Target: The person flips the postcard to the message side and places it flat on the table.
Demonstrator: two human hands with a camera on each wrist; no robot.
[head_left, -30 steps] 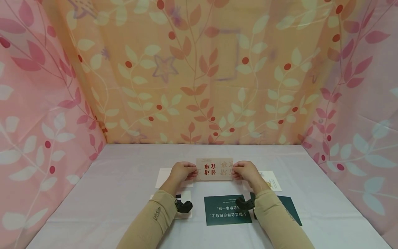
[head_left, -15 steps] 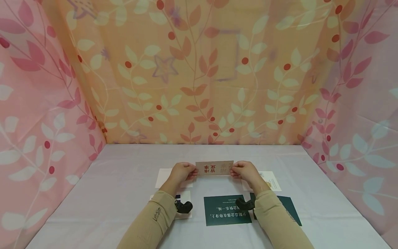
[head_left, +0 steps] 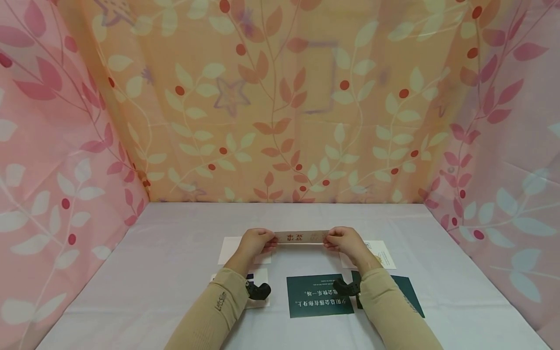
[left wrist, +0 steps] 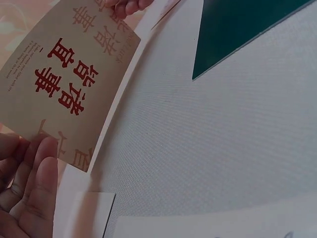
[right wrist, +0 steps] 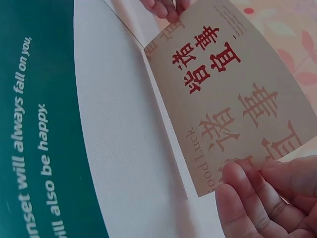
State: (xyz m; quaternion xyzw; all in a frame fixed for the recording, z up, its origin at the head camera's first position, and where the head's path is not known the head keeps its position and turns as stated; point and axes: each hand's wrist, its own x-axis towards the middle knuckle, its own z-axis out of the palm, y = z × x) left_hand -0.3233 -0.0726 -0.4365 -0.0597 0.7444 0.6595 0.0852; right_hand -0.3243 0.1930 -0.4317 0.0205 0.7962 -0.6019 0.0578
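Note:
A beige card (head_left: 302, 236) with red and pale brown characters is held up off the table between both hands. My left hand (head_left: 255, 241) pinches one short end of it, and my right hand (head_left: 347, 241) pinches the other. The head view shows the card strongly foreshortened, its top tipped away. In the left wrist view the printed face of the card (left wrist: 69, 74) is plain, with left-hand fingers (left wrist: 39, 188) at its lower end. The right wrist view shows "Good Luck" on the card (right wrist: 223, 99) beside the right-hand fingers (right wrist: 247, 198).
On the white-covered table (head_left: 175, 277) lie a green card (head_left: 315, 308) with white text and a second green card (head_left: 409, 291) partly under the right arm. Pale cards (head_left: 229, 248) lie by the left arm, and a printed white card (head_left: 385, 253) lies by the right. Patterned curtains (head_left: 280, 146) enclose the table.
The beige card has tilted progressively, so its face appears much narrower in the head view. Both hands keep their hold and stay nearly in place.

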